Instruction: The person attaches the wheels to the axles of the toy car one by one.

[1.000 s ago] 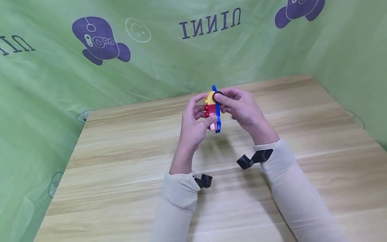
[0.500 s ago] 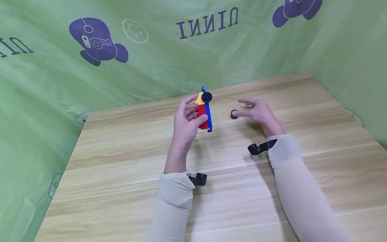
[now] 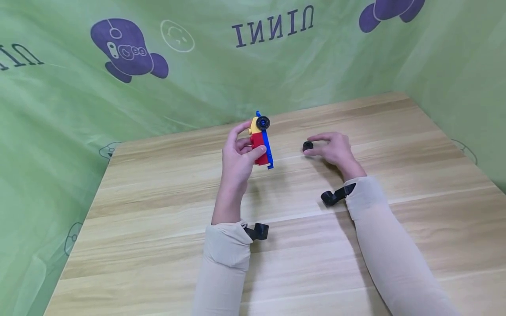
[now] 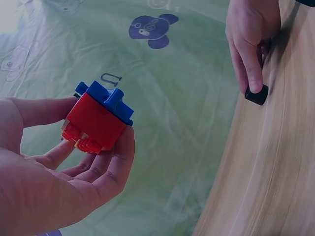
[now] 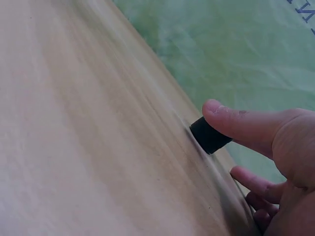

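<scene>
from the head view, my left hand (image 3: 238, 159) is holding the toy (image 3: 261, 139) upright above the table (image 3: 158, 210), thumb and fingers curling round its red block so the fitted wheel side is facing my right hand (image 3: 333, 149), which is pinching a loose black wheel (image 3: 307, 146) down on the wood. bare tabletop is lying between the two hands.

from the left wrist, my fingers (image 4: 103, 172) are cradling the toy (image 4: 98, 118) from below.

from the right wrist, my thumb (image 5: 236, 120) is pressing on the wheel (image 5: 209, 135) near the table's far edge.
</scene>
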Demonstrator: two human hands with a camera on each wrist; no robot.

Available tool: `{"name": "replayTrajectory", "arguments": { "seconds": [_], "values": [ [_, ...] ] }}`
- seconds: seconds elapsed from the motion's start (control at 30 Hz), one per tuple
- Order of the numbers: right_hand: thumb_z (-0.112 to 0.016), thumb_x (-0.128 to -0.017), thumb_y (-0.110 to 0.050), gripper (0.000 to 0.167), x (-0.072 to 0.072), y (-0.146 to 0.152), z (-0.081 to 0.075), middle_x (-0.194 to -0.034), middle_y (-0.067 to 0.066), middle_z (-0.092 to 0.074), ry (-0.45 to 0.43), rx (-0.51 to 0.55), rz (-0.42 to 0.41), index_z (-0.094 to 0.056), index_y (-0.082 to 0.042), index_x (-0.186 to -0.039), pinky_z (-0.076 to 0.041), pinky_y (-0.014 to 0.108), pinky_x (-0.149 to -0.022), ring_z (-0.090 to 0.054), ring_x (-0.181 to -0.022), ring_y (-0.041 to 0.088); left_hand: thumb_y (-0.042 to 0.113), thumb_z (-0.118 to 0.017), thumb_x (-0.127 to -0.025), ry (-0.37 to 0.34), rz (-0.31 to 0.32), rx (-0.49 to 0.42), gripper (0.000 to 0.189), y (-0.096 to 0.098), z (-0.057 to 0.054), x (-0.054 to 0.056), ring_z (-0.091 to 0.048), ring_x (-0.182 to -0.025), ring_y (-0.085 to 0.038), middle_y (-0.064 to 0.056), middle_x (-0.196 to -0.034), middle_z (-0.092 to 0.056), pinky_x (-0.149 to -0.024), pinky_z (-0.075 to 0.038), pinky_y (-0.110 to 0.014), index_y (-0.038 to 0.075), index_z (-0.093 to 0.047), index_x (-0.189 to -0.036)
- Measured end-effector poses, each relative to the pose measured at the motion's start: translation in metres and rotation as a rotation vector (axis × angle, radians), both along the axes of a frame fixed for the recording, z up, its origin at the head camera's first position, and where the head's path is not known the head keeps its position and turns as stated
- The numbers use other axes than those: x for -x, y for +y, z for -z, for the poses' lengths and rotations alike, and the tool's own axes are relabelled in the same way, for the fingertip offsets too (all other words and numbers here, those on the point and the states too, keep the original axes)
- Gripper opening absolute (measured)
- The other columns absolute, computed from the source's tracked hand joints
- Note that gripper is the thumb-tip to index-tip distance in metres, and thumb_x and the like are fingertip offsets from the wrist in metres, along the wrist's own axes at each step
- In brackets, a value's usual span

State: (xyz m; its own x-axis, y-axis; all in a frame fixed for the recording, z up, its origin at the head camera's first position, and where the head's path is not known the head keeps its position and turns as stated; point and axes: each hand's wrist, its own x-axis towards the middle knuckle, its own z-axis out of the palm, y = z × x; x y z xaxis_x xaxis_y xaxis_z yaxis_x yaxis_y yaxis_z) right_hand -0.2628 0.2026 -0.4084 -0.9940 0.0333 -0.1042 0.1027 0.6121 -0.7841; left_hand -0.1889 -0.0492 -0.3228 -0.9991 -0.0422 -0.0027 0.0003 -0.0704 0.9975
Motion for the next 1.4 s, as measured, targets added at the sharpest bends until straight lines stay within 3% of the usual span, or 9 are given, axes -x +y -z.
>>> {"name": "replayTrajectory", "arguments": {
  "seconds": [0.13,0.33,0.57,0.67,0.8,0.93,1.07,1.23,1.4],
  "values": [
    [-0.085,-0.081,-0.034,0.055,0.000,0.001,0.002,-0.152,0.017,-0.049,0.003,0.005,0.010,-0.068,-0.013,-0.129,-0.022,0.055,-0.122,-0.035,-0.147,0.042,-0.010,-0.066,-0.089,-0.002,-0.002,-0.003,0.060,0.000,0.000,-0.001,-0.066,-0.103,-0.027,-0.017,-0.120,-0.065,-0.095,-0.057,-0.045,0.020,-0.054,-0.140],
    [-0.084,-0.083,-0.032,0.057,-0.003,0.006,-0.003,-0.153,0.012,-0.050,-0.051,0.234,0.073,-0.065,-0.013,-0.134,-0.029,0.047,-0.118,-0.037,-0.146,0.031,-0.010,-0.066,-0.089,-0.006,-0.004,-0.010,0.060,-0.002,0.001,-0.001,-0.066,-0.104,-0.027,-0.018,-0.120,-0.065,-0.094,-0.058,-0.043,0.020,-0.054,-0.140],
    [-0.083,-0.084,-0.036,0.061,-0.009,0.008,-0.022,-0.148,0.007,-0.054,-0.001,0.346,0.103,-0.063,-0.014,-0.136,-0.032,0.042,-0.116,-0.045,-0.138,0.023,-0.007,-0.067,-0.090,0.000,-0.012,-0.053,0.057,-0.005,0.001,0.000,-0.068,-0.099,-0.025,-0.018,-0.116,-0.067,-0.076,-0.058,-0.028,0.019,-0.055,-0.139],
    [-0.083,-0.085,-0.029,0.053,-0.013,0.005,-0.034,-0.125,-0.006,-0.070,0.068,0.437,0.062,-0.065,-0.012,-0.132,-0.037,0.033,-0.109,-0.057,-0.122,0.013,-0.004,-0.066,-0.092,0.003,-0.015,-0.075,0.052,-0.005,0.001,0.001,-0.068,-0.096,-0.024,-0.016,-0.113,-0.067,-0.073,-0.056,-0.026,0.020,-0.056,-0.138],
    [-0.083,-0.084,-0.015,0.032,-0.021,-0.003,-0.052,-0.094,-0.019,-0.075,0.183,0.549,-0.014,-0.074,-0.015,-0.115,-0.042,0.020,-0.096,-0.067,-0.100,0.004,-0.002,-0.064,-0.094,0.003,-0.032,-0.108,0.048,-0.005,0.001,0.002,-0.067,-0.093,-0.023,-0.013,-0.109,-0.067,-0.072,-0.055,-0.025,0.021,-0.057,-0.136],
    [-0.081,-0.081,-0.001,0.026,-0.032,-0.020,-0.071,-0.102,-0.009,-0.074,0.240,0.621,-0.122,-0.077,-0.014,-0.104,-0.051,0.018,-0.087,-0.070,-0.097,0.006,-0.001,-0.065,-0.094,0.012,-0.043,-0.117,0.048,-0.005,0.000,0.003,-0.066,-0.094,-0.022,-0.013,-0.108,-0.067,-0.071,-0.054,-0.026,0.022,-0.058,-0.135],
    [-0.081,-0.079,0.004,0.030,-0.042,-0.043,-0.083,-0.116,0.005,-0.068,0.211,0.571,-0.249,-0.073,-0.005,-0.107,-0.059,0.023,-0.079,-0.072,-0.096,0.012,0.000,-0.065,-0.094,0.025,-0.037,-0.109,0.047,-0.005,-0.001,0.003,-0.066,-0.093,-0.020,-0.011,-0.108,-0.068,-0.071,-0.054,-0.025,0.021,-0.057,-0.136],
    [-0.084,-0.075,0.003,0.037,-0.047,-0.063,-0.085,-0.116,0.011,-0.066,0.195,0.489,-0.351,-0.069,0.000,-0.108,-0.060,0.028,-0.078,-0.073,-0.088,0.018,-0.002,-0.066,-0.094,0.041,-0.032,-0.124,0.048,-0.004,-0.001,0.002,-0.067,-0.088,-0.019,-0.011,-0.104,-0.067,-0.070,-0.055,-0.025,0.019,-0.057,-0.136],
    [-0.085,-0.073,0.006,0.039,-0.046,-0.071,-0.082,-0.112,0.008,-0.067,0.245,0.475,-0.408,-0.067,0.004,-0.108,-0.059,0.027,-0.082,-0.069,-0.096,0.017,-0.002,-0.066,-0.094,0.042,-0.034,-0.129,0.047,-0.005,-0.001,0.002,-0.068,-0.086,-0.018,-0.011,-0.103,-0.068,-0.071,-0.055,-0.025,0.019,-0.057,-0.136]
  ]
}}
